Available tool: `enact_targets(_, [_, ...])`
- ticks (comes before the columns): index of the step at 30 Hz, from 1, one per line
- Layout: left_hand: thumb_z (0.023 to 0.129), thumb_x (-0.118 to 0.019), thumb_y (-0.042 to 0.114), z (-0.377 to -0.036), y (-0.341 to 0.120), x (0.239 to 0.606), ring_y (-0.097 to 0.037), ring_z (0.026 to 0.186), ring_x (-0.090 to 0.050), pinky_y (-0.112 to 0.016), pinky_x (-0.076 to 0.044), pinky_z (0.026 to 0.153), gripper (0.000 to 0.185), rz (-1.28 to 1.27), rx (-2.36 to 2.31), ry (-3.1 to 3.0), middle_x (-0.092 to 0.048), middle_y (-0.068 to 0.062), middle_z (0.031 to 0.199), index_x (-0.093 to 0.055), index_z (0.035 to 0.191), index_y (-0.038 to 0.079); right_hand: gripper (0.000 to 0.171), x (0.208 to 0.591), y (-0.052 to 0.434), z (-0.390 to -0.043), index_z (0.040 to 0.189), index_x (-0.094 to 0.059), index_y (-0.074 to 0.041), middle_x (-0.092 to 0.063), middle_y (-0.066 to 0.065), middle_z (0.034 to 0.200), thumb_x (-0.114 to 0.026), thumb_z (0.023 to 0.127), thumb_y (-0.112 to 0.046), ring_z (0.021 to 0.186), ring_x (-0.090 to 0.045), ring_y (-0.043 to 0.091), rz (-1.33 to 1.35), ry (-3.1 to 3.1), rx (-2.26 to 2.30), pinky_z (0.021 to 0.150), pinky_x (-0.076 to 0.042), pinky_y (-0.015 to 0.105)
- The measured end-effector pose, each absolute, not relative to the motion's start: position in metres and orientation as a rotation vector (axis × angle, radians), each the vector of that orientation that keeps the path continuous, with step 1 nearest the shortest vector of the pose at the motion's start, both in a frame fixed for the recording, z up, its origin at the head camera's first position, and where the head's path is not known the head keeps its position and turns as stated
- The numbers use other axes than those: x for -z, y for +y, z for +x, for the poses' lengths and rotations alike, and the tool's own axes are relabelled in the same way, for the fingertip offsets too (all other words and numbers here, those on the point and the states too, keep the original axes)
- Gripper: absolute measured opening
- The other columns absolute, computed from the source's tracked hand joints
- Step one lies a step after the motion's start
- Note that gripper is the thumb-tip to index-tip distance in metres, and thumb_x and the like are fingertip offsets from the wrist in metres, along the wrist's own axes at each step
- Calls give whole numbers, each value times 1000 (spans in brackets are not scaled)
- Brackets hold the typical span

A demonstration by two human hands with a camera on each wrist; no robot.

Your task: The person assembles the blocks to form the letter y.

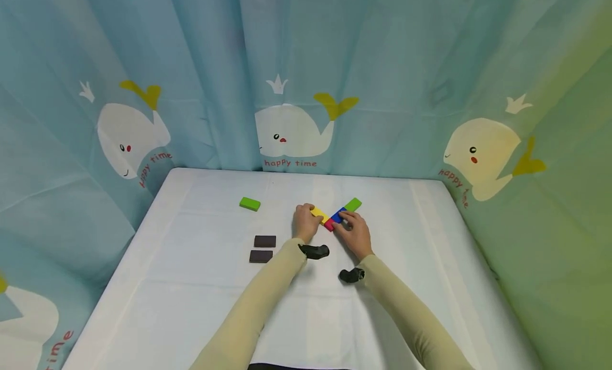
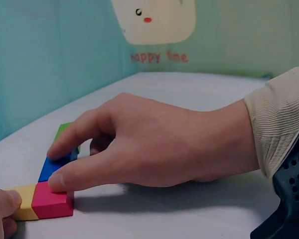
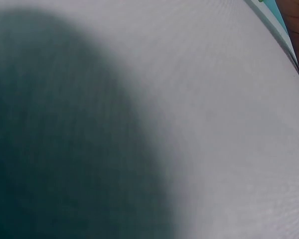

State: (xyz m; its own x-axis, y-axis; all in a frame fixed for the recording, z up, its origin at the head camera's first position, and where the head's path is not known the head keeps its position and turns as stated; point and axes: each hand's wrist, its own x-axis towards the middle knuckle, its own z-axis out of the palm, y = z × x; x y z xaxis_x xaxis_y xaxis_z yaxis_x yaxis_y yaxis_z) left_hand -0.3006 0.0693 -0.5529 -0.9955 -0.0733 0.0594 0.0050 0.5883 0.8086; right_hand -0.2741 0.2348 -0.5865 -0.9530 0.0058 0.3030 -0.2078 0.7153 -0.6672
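Observation:
My left hand [image 1: 306, 223] pinches a yellow block [image 1: 318, 214] lying on the table, its thumb on the side by the red block. That red block [image 2: 52, 200] butts against the yellow one's end. A blue block [image 2: 56, 168] runs off from the red one at an angle, with a green block [image 1: 353, 204] beyond it, so the row bends like a V. My right hand [image 1: 355, 233] has its thumb on the red block and its index finger on the blue one. In the right wrist view, only a sliver of a hand [image 3: 296, 30] shows at the upper right.
A second green block [image 1: 250, 204] lies apart at the back left. Two dark blocks [image 1: 265, 241] lie beside my left forearm. The white-covered table [image 1: 201, 306] ends at a blue curtain [image 1: 382, 94] with whale prints. A dark blurred shape fills the right wrist view's left side.

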Motion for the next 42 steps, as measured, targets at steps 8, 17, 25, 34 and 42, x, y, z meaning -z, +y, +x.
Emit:
enact_targets(8, [85,-77,11,-302,69,553,-27,100,-57,-33,-50,85,37,25,1381,-2708,-58,-16,109,-66,117,-2,45,584,233,-275,124,-66,-1,-58,16,128,-75,88,-26,107,-58,32,141,-2639,-1103,92,-47,46])
enact_targets(17, [86,-76,11,-300,71,552,-27,102,-57,-33,-50,87,37,28,1396,-2703,-58,-16,111,-65,118,-3,45,585,235,-274,125,-66,-3,-58,15,129,-74,89,-27,105,-58,31,137,-2641,-1108,92,-47,45])
enact_targets(25, [86,-76,11,-297,70,550,-27,100,-57,-33,-51,84,38,40,1429,-2707,-58,-16,110,-65,119,-2,44,585,234,-272,125,-66,-2,-58,16,129,-74,89,-26,106,-58,31,137,-2638,-1123,91,-48,45])
enact_targets(34, [87,-76,12,-298,68,553,-26,100,-57,-33,-51,85,37,36,1450,-2702,-58,-16,111,-64,120,-2,45,587,234,-274,125,-66,-3,-58,15,129,-74,89,-28,105,-58,31,139,-2638,-1117,91,-47,45])
enact_targets(42, [87,-76,13,-298,67,553,-26,100,-57,-32,-51,85,38,29,1444,-2699,-58,-16,111,-65,120,-1,44,588,233,-274,125,-66,-3,-58,15,129,-74,89,-27,105,-58,31,132,-2641,-1112,91,-47,44])
